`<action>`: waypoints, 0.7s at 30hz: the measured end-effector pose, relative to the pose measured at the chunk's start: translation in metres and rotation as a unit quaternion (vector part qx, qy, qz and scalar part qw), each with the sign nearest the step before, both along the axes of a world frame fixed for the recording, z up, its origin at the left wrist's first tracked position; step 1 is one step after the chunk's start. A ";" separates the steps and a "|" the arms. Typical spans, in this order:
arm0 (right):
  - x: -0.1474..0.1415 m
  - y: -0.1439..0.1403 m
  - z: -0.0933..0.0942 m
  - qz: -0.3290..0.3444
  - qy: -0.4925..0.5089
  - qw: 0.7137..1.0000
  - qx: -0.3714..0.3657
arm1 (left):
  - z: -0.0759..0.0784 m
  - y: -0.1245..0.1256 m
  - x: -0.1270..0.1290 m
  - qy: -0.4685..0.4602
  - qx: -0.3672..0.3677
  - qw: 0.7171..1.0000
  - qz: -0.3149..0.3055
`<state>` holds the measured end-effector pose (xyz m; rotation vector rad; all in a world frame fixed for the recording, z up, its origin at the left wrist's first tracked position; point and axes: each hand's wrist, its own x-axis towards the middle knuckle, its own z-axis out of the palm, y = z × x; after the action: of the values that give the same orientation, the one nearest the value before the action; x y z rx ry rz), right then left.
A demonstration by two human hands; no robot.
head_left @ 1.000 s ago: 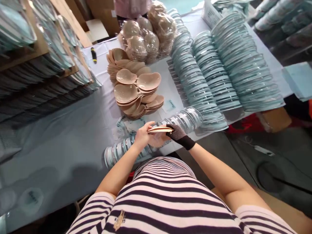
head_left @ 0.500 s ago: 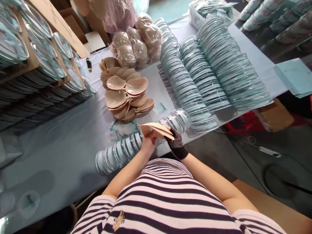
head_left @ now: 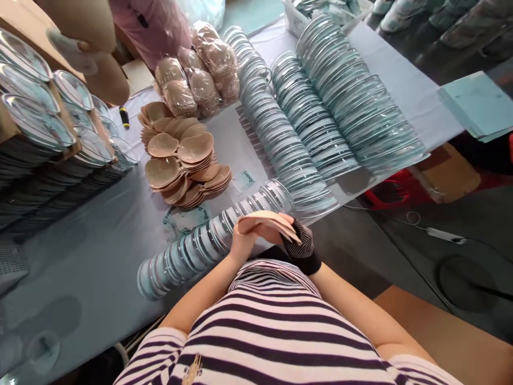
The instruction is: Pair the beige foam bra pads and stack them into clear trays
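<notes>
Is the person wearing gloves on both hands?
No, only the right hand has a black glove; the left hand is bare, and both hold a beige pad.

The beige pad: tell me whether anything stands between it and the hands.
Nothing does. The beige pad already lies between the left hand and the gloved right hand, both touching it above the table edge.
</notes>
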<state>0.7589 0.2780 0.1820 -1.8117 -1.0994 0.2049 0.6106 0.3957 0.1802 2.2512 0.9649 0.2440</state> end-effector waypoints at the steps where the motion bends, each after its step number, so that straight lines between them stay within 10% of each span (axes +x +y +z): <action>1: 0.012 -0.005 -0.008 -0.037 -0.009 0.999 -0.001 | -0.002 0.002 0.006 -0.022 -0.008 1.000 -0.021; 7: 0.080 -0.048 -0.047 -0.267 -0.071 0.961 -0.015 | -0.016 0.047 0.062 -0.146 0.074 0.977 -0.134; 13: 0.082 -0.055 -0.047 -0.235 -0.122 0.964 0.001 | -0.032 0.068 0.114 -0.018 0.188 0.944 -0.271; 21: 0.063 -0.062 -0.069 -0.255 -0.053 0.965 -0.040 | -0.034 0.063 0.098 0.048 0.231 0.918 -0.318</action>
<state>0.8219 0.2157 0.1132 -2.1334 -0.6670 -0.1586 0.7088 0.4586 0.1463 2.8972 0.1747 0.0686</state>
